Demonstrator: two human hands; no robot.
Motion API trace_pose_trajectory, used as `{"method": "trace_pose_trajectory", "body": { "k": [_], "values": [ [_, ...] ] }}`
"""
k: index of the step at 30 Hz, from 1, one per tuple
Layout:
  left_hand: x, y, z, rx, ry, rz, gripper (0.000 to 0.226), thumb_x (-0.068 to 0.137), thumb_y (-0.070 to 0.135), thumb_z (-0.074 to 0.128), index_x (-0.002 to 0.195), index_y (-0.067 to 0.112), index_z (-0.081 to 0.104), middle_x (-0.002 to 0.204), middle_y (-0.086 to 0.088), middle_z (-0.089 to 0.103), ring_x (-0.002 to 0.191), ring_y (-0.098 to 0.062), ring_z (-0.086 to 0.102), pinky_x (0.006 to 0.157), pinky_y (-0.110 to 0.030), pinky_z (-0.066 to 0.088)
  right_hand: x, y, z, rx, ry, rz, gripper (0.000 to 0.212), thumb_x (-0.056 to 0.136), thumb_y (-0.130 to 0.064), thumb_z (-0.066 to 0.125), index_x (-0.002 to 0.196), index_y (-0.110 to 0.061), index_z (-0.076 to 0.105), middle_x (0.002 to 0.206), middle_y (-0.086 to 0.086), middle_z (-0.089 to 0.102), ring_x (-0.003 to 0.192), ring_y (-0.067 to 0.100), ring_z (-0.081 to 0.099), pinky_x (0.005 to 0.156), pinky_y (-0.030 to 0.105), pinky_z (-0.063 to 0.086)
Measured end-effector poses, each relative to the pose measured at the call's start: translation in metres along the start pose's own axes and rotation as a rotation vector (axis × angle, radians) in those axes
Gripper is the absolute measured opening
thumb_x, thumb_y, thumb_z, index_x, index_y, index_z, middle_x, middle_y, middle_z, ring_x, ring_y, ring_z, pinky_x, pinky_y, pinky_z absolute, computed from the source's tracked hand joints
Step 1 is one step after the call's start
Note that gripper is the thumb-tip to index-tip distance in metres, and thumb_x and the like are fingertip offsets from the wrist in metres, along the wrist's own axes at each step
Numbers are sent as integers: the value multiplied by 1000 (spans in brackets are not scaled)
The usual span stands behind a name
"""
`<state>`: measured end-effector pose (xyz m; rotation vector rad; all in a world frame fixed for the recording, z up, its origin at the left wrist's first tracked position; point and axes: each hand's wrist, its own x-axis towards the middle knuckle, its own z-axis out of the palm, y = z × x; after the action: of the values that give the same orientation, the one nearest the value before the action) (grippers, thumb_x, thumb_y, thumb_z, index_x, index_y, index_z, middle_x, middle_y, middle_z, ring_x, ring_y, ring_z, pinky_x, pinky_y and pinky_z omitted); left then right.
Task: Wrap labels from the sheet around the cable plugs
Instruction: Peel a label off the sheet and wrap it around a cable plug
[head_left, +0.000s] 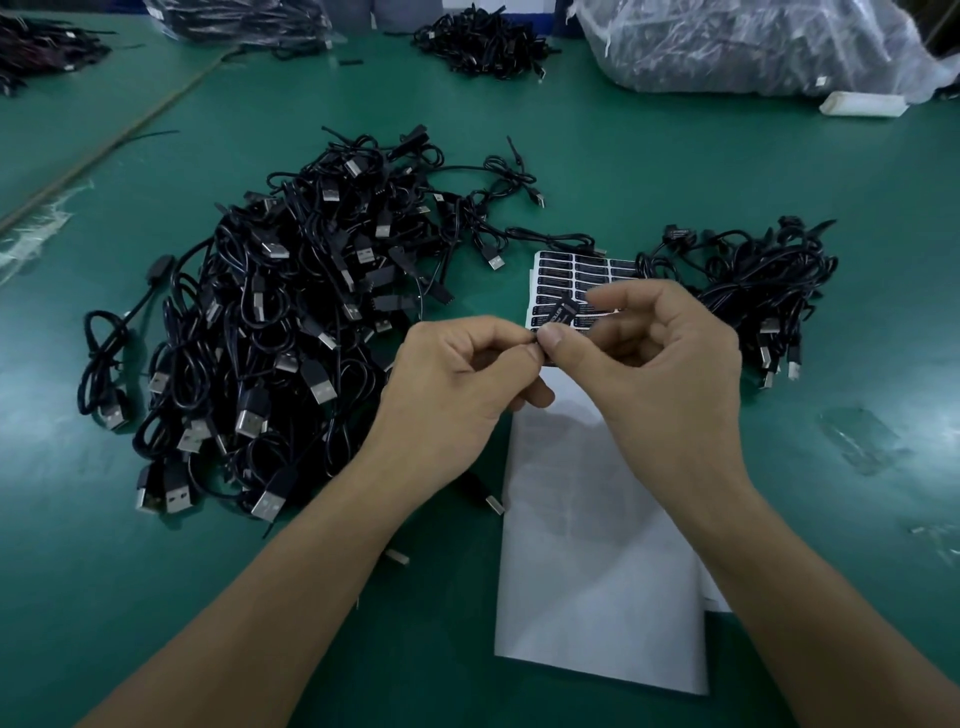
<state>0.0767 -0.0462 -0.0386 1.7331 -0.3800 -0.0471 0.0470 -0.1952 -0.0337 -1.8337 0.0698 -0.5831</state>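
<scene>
My left hand (457, 384) pinches a thin black cable part between thumb and forefinger, mostly hidden by the fingers. My right hand (649, 364) meets it and holds a small black label (560, 312) with white lettering, its upper end sticking up above my thumb. Behind my hands lies the white label sheet (582, 270) with rows of black labels; its lower part is peeled bare. A USB plug (491, 499) hangs below my left wrist over the sheet's edge.
A big heap of black USB cables (275, 332) lies to the left on the green table (857, 519). A smaller bunch (753, 291) sits right of the sheet. More cable piles (483, 41) and a plastic bag (737, 47) stand at the back.
</scene>
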Motion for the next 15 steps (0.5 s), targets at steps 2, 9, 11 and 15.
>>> {"method": "trace_pose_trajectory", "body": {
  "k": [2,9,11,15],
  "values": [
    [0,0,1,16,-3,-21,15,84,34,66,76,29,77,66,3,74,69,-22,70,71,-40,59,1,1,0,49,-54,12,28,81,-25,84,102,-33,67,77,-11,73,70,6,69,67,18,53],
    [-3,1,3,166,-13,13,29,76,55,53,84,36,72,63,8,70,68,-19,69,75,-53,56,6,0,-3,120,-113,12,8,89,-15,74,83,-20,73,65,-9,71,57,3,63,56,12,46],
    [-5,0,3,225,9,63,31,79,59,55,81,32,70,59,6,66,59,-19,64,65,-51,55,5,-2,-3,95,-134,7,11,90,-17,72,80,-21,72,64,-9,70,55,2,61,55,11,45],
    [-7,-2,2,399,17,213,32,88,55,59,76,26,68,62,6,61,61,-19,53,58,-47,49,2,-5,-4,57,-120,-11,27,99,-26,60,76,-17,71,59,-7,69,51,3,59,54,10,44]
  ]
}}
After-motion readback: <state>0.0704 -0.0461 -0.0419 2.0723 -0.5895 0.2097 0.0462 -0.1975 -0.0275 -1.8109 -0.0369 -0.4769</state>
